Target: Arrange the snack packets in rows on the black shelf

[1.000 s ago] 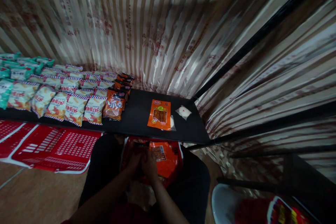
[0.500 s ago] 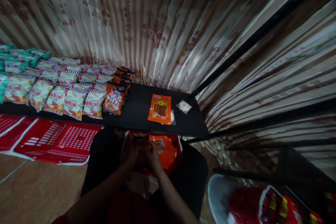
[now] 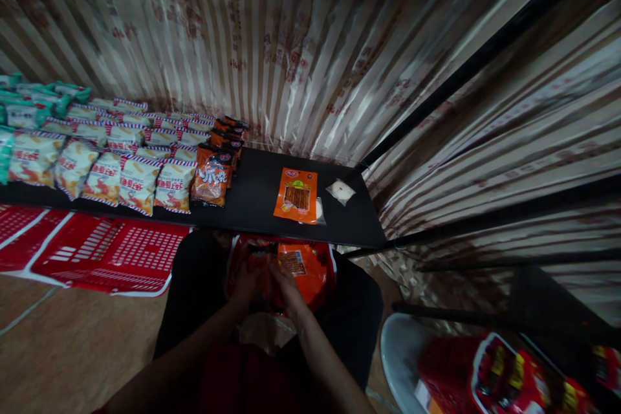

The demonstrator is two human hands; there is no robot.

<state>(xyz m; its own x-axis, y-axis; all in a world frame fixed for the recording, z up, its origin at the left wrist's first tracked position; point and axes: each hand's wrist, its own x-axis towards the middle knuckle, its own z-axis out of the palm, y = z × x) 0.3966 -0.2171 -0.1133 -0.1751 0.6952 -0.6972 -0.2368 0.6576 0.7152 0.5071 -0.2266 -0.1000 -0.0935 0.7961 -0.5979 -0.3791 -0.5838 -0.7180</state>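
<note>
Between my knees stands a red basket [image 3: 332,265] with a pale rim. Over its left part, my left hand [image 3: 246,281] and my right hand [image 3: 286,283] are closed around a dark orange snack packet [image 3: 262,272]; shadow hides its print and most of my fingertips. To the right of my hands, a larger bright orange packet [image 3: 310,275] lies in the basket. On the black shelf [image 3: 252,197] ahead, an orange snack packet with a picture window [image 3: 297,196] partly covers a clear packet with something white. Another small white packet [image 3: 341,191] lies to its right.
Rows of cream snack bags [image 3: 138,181], orange-and-black bags [image 3: 212,176] and green bags [image 3: 24,114] fill the shelf's left. Red baskets [image 3: 116,252] sit below. A pale stool [image 3: 400,356] and red packages [image 3: 509,375] are at right, near black poles [image 3: 460,84].
My hands have shifted slightly apart, and more of the orange packet between them shows. The view has tilted a little; the shelf goods stay in place.
</note>
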